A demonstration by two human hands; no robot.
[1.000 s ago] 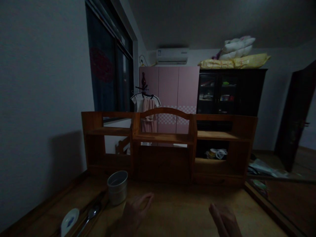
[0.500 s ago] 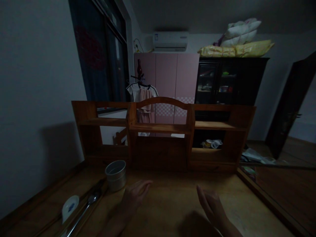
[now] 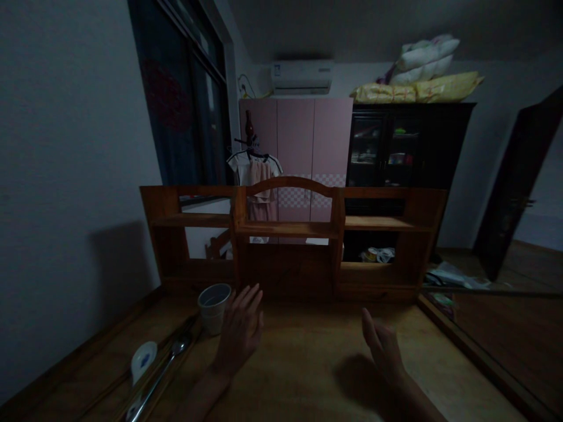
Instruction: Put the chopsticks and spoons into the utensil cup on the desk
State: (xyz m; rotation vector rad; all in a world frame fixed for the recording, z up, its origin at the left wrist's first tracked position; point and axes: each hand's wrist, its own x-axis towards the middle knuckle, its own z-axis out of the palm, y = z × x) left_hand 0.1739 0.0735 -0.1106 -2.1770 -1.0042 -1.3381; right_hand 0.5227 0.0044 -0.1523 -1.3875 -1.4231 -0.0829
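Note:
My left hand (image 3: 241, 331) is held above the wooden table with its fingers stretched out, nothing in it. Close to its left side stands a grey metal cup (image 3: 213, 316), partly covered by the fingers. My right hand (image 3: 383, 347) hovers over the right part of the table, thumb raised and apart from the other fingers, which are partly hidden; it holds nothing. Left of my left forearm lie a metal spoon (image 3: 162, 370), a white ceramic spoon (image 3: 143, 358) with a blue pattern, and several thin sticks like chopsticks (image 3: 119, 375).
A wooden shelf unit (image 3: 288, 228) spans the back of the table (image 3: 308, 375). A wall (image 3: 79, 246) closes off the left side. A raised wooden edge (image 3: 461, 346) runs along the right. Beyond stand a pink wardrobe (image 3: 295, 138) and a dark cabinet (image 3: 444, 146).
My left hand has risen and its fingers have spread upward beside the cup. My right hand has shifted slightly right and up. The view has turned a little left.

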